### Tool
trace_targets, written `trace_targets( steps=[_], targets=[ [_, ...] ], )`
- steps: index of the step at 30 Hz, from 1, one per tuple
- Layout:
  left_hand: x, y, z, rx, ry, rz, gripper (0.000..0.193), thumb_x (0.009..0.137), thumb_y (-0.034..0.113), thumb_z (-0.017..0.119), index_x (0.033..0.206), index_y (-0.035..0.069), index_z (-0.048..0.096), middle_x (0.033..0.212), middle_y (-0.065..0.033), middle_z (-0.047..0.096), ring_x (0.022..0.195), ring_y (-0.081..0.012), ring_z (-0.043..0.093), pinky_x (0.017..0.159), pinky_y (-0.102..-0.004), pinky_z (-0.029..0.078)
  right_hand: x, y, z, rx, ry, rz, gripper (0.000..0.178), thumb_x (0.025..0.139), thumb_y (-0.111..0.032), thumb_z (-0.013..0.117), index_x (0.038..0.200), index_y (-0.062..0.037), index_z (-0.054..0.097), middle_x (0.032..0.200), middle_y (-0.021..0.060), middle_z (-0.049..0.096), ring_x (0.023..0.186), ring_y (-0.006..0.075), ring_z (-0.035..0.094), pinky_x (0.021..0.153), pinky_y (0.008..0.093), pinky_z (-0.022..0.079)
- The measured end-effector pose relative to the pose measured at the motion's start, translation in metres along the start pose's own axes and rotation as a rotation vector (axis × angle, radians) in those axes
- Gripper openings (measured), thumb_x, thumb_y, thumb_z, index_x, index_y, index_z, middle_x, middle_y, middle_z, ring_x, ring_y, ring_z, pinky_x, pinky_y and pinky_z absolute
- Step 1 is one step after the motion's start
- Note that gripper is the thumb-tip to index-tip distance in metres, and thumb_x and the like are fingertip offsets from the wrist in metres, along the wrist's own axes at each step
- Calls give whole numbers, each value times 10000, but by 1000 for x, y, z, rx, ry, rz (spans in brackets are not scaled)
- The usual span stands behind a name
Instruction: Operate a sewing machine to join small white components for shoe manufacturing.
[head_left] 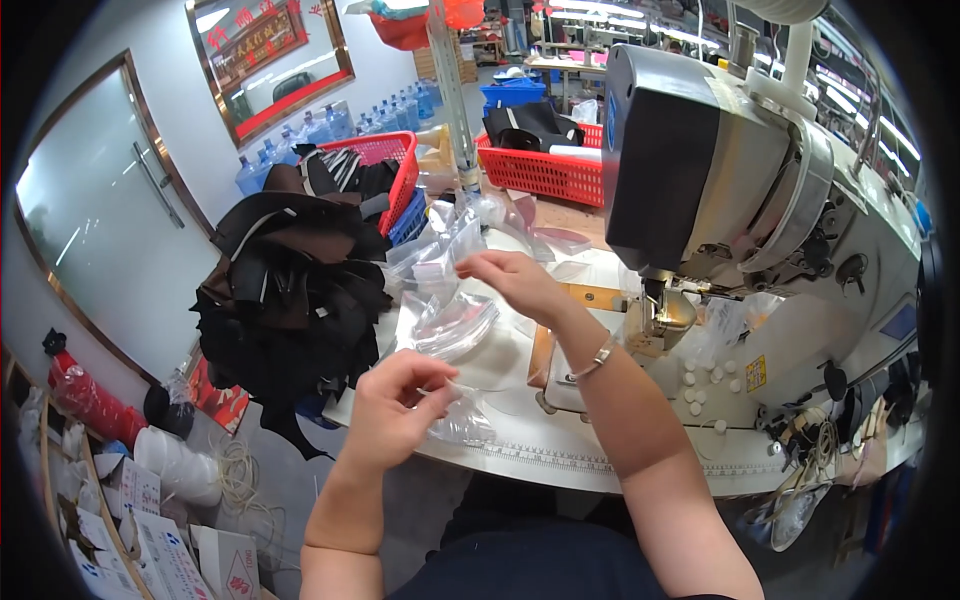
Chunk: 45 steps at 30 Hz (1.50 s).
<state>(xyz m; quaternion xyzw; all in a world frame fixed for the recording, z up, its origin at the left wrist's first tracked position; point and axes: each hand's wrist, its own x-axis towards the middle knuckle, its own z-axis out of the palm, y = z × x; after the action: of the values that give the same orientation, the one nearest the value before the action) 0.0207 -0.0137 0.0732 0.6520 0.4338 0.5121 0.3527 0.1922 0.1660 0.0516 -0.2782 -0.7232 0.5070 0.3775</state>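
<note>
My left hand (402, 405) is closed, thumb and forefinger pinching a piece of clear plastic film (464, 418) at the front edge of the white sewing table (480, 462). Farther out, my right hand (512, 284), with a bracelet at its wrist, hovers beside a loose heap of clear plastic bags (432, 252). Its fingers stretch to the left, slightly bent, with nothing visible in them. Between my hands lies a stack of curved clear plastic pieces (455, 328). Right of them, an orange-brown frame (592, 297) sits by the needle area of a sewing machine (690, 170).
A tall pile of black and brown cut pieces (290, 290) borders the table's left side. Red baskets (545, 172) stand behind it. Small white discs (690, 380) lie under the machine arm. Cartons (160, 550) and white rolls (175, 465) sit on the floor at left.
</note>
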Motion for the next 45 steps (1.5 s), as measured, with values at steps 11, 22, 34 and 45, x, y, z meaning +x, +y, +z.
trace_targets(
  steps=[11,22,34,45],
  targets=[
    [-10,-64,61,-706,-177,-726,256,859,87,631,1088,15,543,995,-107,635,881,-211,650,755,-290,520,-245,23,17,544,4,479,432,986,-298,465,1288,10,480,1141,107,622,1058,169,588,900,302,470],
    [-11,-57,121,-1000,-191,-682,289,842,16,580,1126,29,534,970,-97,628,872,-224,656,735,-304,552,-387,10,-97,-762,1030,478,113,779,-73,681,863,-2,658,776,140,656,689,228,651,630,310,507],
    [-13,-73,116,-937,-180,-668,279,877,56,567,1152,25,525,1074,-114,622,964,-229,635,830,-331,512,-362,27,-104,-1074,735,432,68,738,-66,656,708,-14,624,774,135,584,730,344,591,660,422,486],
    [-18,-78,116,-929,-282,-603,293,901,65,558,1189,27,521,1102,-89,611,992,-196,617,875,-319,498,-354,41,-94,-1405,603,588,84,717,-75,563,686,-13,611,744,187,598,720,380,597,661,466,485]
  ],
)
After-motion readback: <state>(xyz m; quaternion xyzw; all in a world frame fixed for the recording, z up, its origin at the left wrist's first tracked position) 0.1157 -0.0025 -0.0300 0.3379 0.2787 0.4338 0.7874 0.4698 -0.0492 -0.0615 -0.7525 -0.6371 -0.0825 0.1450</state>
